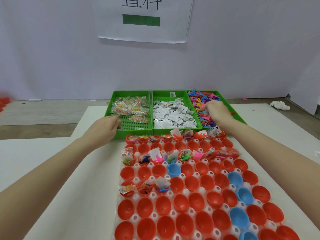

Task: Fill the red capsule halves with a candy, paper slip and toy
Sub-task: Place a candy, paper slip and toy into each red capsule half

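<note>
Rows of red capsule halves [180,203] sit open in a clear holder [168,194], with a few blue halves [174,169] among them. Several far halves hold candy bags, slips and toys. Three green trays stand behind: candy bags [129,108] on the left, paper slips [173,115] in the middle, coloured toys [200,103] on the right. My left hand [105,126] hangs at the near left corner of the candy tray, fingers curled; whether it holds a bag is hidden. My right hand [216,110] reaches down into the toy tray, its fingertips in the toys.
A white mat [97,170] covers the table under the holder and trays. A crumpled white tissue [279,105] lies at the far right. Some red pieces [4,102] lie at the far left edge. A wall with a paper sign [142,19] rises behind the trays.
</note>
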Motion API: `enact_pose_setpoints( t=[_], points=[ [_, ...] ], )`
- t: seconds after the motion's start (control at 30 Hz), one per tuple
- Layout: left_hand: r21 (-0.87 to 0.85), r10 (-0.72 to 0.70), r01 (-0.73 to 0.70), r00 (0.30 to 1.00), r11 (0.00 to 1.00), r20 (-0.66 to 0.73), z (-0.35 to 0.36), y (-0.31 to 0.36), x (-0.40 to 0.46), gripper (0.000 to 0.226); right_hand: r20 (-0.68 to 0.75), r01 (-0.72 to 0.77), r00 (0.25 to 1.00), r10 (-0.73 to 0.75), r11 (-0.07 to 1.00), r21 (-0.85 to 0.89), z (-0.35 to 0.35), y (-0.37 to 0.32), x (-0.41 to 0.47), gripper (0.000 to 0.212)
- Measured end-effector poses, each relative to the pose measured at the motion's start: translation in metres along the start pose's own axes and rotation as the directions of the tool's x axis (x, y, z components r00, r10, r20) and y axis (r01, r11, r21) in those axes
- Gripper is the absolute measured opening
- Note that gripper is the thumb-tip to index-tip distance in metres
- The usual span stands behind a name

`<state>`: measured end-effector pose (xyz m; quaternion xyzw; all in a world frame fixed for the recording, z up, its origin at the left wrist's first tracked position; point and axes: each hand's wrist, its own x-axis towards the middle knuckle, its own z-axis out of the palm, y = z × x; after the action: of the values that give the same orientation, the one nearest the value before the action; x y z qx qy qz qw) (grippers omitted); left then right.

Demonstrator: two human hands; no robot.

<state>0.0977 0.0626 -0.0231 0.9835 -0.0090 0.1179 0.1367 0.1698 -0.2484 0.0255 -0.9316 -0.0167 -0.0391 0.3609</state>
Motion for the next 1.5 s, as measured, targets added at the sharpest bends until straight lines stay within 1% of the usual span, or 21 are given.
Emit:
enact_pose_setpoints(
  t=[0.1,0.2,0.3,0.4,0.47,0.57,0.7,0.77,0.87,0.93,0.97,1.03,1.07,1.1,1.2,1.27,1.33,1.37,1.4,1.43,1.5],
  points=[
    [-0.03,-0.075,0.072,0.99,0.997,-0.117,0.003,0.006,0.018,0.028,0.029,0.021,0.999,-0.022,0.999,0.05,0.011,-0.005,-0.003,0.03],
    [0.01,-0.088,0.091,0.982,0.996,-0.164,0.006,0.01,0.041,0.022,-0.051,0.089,0.995,-0.083,0.988,0.128,0.016,-0.005,-0.013,0.029],
    [0.02,-0.127,0.129,0.987,0.991,-0.101,0.013,0.008,0.063,0.038,-0.097,0.185,0.979,-0.182,0.982,0.024,0.013,-0.003,-0.023,0.024],
    [0.098,-0.156,0.156,0.988,0.983,0.0,0.018,0.005,0.083,0.058,-0.082,0.229,0.969,-0.232,0.972,-0.046,0.009,0.0,-0.026,0.016],
    [0.153,-0.198,0.182,0.976,0.971,0.095,0.021,0.003,0.089,0.065,-0.044,0.245,0.968,-0.247,0.968,-0.049,0.006,0.002,-0.026,0.012],
    [0.217,-0.195,0.154,0.964,0.964,0.182,0.022,0.006,0.091,0.057,0.016,0.241,0.97,-0.241,0.968,-0.072,0.006,0.005,-0.022,0.01],
    [0.281,-0.038,-0.038,0.964,0.959,0.262,0.009,0.01,0.08,0.041,0.146,0.275,0.958,-0.246,0.934,-0.228,0.013,-0.003,-0.009,0.021],
    [0.227,0.004,-0.074,0.956,0.971,0.292,-0.001,0.008,0.068,0.044,0.233,0.3,0.946,-0.227,0.887,-0.352,0.019,-0.01,-0.002,0.026],
    [0.088,-0.001,-0.032,0.935,0.996,0.355,-0.017,0.006,0.053,0.047,0.335,0.309,0.933,-0.133,0.772,-0.555,0.026,-0.017,0.005,0.038],
    [-0.009,0.0,0.003,0.949,1.0,0.314,-0.027,0.003,0.046,0.04,0.362,0.286,0.931,-0.046,0.707,-0.647,0.027,-0.02,0.006,0.049],
    [-0.052,0.005,0.01,0.961,0.999,0.276,-0.031,0.002,0.043,0.034,0.367,0.263,0.93,-0.003,0.703,-0.661,0.027,-0.02,0.006,0.051],
    [-0.064,-0.008,0.021,0.982,0.998,0.188,-0.039,0.001,0.036,0.025,0.328,0.185,0.944,0.035,0.768,-0.613,0.028,-0.019,0.007,0.04],
    [-0.043,-0.034,0.039,0.991,0.998,0.126,-0.042,0.001,0.032,0.026,0.293,0.147,0.955,0.039,0.796,-0.587,0.028,-0.018,0.008,0.03],
    [-0.027,-0.067,0.069,0.997,0.997,0.045,-0.045,0.003,0.028,0.03,0.253,0.108,0.966,0.048,0.818,-0.565,0.028,-0.018,0.01,0.027],
    [-0.086,-0.181,0.168,0.967,0.982,-0.181,-0.047,0.007,0.017,0.048,0.19,0.058,0.98,0.052,0.847,-0.528,0.025,-0.016,0.01,0.029],
    [-0.151,-0.249,0.223,0.952,0.963,-0.18,-0.047,0.013,0.012,0.046,0.153,0.07,0.988,0.013,0.847,-0.527,0.023,-0.015,0.01,0.028],
    [-0.261,-0.31,0.279,0.947,0.924,-0.088,-0.047,0.021,0.01,0.037,0.087,0.107,0.994,-0.072,0.86,-0.499,0.021,-0.013,0.011,0.028],
    [-0.362,-0.357,0.327,0.934,0.873,-0.017,-0.046,0.026,0.01,0.033,0.031,0.115,0.993,-0.113,0.879,-0.463,0.02,-0.012,0.011,0.029],
    [-0.491,-0.41,0.395,0.908,0.776,0.082,-0.047,0.031,0.01,0.028,-0.032,0.115,0.99,-0.14,0.906,-0.407,0.019,-0.014,0.01,0.031],
    [-0.617,-0.443,0.454,0.878,0.643,0.184,-0.048,0.037,0.008,0.025,-0.087,0.118,0.984,-0.154,0.937,-0.328,0.017,-0.017,0.008,0.031],
    [-0.774,-0.412,0.511,0.839,0.375,0.354,-0.054,0.05,0.001,0.017,-0.116,0.122,0.984,-0.132,0.989,-0.088,0.014,-0.028,-0.001,0.03]
  ],
)
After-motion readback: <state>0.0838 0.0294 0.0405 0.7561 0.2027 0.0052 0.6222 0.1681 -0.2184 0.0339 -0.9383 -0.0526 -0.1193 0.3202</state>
